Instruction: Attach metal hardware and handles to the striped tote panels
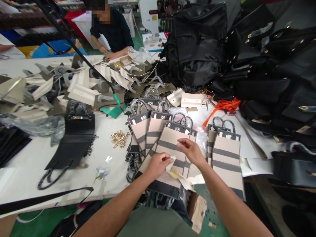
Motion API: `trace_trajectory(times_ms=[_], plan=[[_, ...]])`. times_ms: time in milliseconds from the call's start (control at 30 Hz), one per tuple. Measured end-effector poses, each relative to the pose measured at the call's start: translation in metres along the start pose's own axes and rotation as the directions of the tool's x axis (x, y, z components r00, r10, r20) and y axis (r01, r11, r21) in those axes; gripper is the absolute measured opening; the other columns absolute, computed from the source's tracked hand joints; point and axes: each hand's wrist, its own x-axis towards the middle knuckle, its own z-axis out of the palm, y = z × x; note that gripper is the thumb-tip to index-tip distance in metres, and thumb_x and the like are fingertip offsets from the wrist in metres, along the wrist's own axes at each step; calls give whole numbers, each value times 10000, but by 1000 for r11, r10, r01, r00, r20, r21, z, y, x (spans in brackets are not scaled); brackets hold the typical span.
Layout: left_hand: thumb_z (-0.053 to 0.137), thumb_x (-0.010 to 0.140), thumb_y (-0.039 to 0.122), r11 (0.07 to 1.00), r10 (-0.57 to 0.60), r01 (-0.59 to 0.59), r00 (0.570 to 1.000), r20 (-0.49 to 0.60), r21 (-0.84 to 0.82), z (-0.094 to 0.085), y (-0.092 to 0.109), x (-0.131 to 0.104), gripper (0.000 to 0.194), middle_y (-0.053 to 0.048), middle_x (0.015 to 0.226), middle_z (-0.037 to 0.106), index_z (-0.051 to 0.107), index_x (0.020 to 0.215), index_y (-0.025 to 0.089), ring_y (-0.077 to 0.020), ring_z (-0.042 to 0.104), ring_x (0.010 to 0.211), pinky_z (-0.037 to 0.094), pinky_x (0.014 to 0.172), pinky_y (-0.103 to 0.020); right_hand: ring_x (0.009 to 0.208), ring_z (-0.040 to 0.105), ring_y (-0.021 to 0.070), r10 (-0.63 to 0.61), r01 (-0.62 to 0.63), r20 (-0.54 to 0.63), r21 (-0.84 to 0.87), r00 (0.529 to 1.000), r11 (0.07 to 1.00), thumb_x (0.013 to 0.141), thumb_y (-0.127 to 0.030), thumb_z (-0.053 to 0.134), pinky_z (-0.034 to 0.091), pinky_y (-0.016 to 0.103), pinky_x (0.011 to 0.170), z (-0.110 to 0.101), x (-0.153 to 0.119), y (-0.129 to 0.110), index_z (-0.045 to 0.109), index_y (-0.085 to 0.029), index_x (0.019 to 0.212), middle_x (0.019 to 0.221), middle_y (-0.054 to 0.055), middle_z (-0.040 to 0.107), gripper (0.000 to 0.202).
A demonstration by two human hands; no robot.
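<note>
My left hand (159,165) has its fingers pinched on a yellowish-white strip (174,171) that hangs down over the near edge of a beige panel. To its right, my right hand (192,149) is closed at the fingertips above the same beige and dark striped bag panel (170,136); what it holds, if anything, is too small to name. More striped panels with wrapped handles fan out at the left, and another striped panel (225,148) lies to the right.
Gold metal pieces (120,139) and a black bag piece (76,135) lie at the left. Olive and cream pieces (82,93) cover the table's far side. Black bags (197,46) are piled at the right. A person (112,33) works across the table.
</note>
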Motion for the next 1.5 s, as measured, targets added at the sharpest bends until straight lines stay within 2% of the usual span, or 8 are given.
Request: trace_trajectory(times_ms=[100, 300, 600, 700, 800, 1000, 1200, 1500], plan=[[672, 842, 381, 998, 59, -59, 998, -6, 11, -3, 8, 0, 233, -32, 779, 760, 763, 812, 169, -189, 662, 725, 471, 685, -268, 850, 667, 184, -74, 83, 277, -21, 958, 996, 843, -483, 703, 521, 304, 779, 9, -25, -13, 756, -205, 1095, 972, 50, 742, 379], [702, 847, 333, 981, 127, -122, 992, -20, 151, -7, 10, -3, 176, -22, 755, 763, 763, 780, 181, -168, 660, 686, 442, 654, -253, 791, 667, 176, -16, 52, 390, -80, 921, 995, 877, -377, 641, 493, 274, 718, 8, -29, -27, 780, -219, 919, 864, 7, 756, 215], [617, 933, 214, 738, 357, -329, 931, 73, 589, -13, 2, -4, 189, -27, 767, 693, 682, 756, 197, -170, 625, 745, 406, 668, -271, 717, 624, 176, -192, 395, 385, -566, 903, 724, 780, -208, 648, 414, 292, 730, 17, -28, -46, 746, -241, 780, 779, 18, 720, 104], [549, 991, 244, 613, 458, -432, 877, 148, 662, -13, 4, -10, 253, -47, 774, 675, 670, 775, 193, -187, 623, 761, 412, 674, -291, 712, 607, 181, -196, 290, 230, -511, 953, 809, 724, -208, 660, 416, 305, 756, 19, -19, -33, 714, -228, 692, 742, 26, 703, 65], [521, 1018, 310, 640, 494, -496, 851, 180, 587, -9, 1, -17, 300, -57, 785, 679, 668, 785, 192, -190, 632, 780, 431, 708, -300, 709, 612, 185, -119, 122, 32, -392, 992, 912, 783, -307, 618, 439, 298, 718, 10, 5, -14, 710, -223, 704, 751, 31, 708, 148], [641, 892, 384, 980, 85, -89, 996, 31, 181, -1, -30, -13, 246, 4, 658, 647, 654, 737, 194, -155, 609, 656, 430, 607, -247, 777, 651, 210, -30, -6, -125, -280, 992, 960, 877, -508, 501, 482, 310, 712, 2, 69, 12, 744, -191, 897, 867, 48, 748, 400], [659, 840, 495, 989, -120, 127, 988, 95, -74, 0, -42, -6, 320, 58, 537, 528, 607, 746, 193, -117, 508, 468, 349, 474, -227, 821, 635, 206, -15, -46, -189, -310, 982, 950, 850, -494, 550, 451, 321, 762, 17, 94, 25, 760, -228, 878, 935, 38, 732, 340], [672, 830, 523, 985, -133, 140, 988, 76, -96, 3, -47, -6, 363, 63, 509, 498, 584, 721, 189, -105, 487, 452, 312, 460, -215, 767, 607, 209, -25, -83, -310, -331, 950, 940, 812, -489, 620, 415, 323, 713, 27, 97, 33, 699, -235, 1097, 864, 16, 691, 390]])
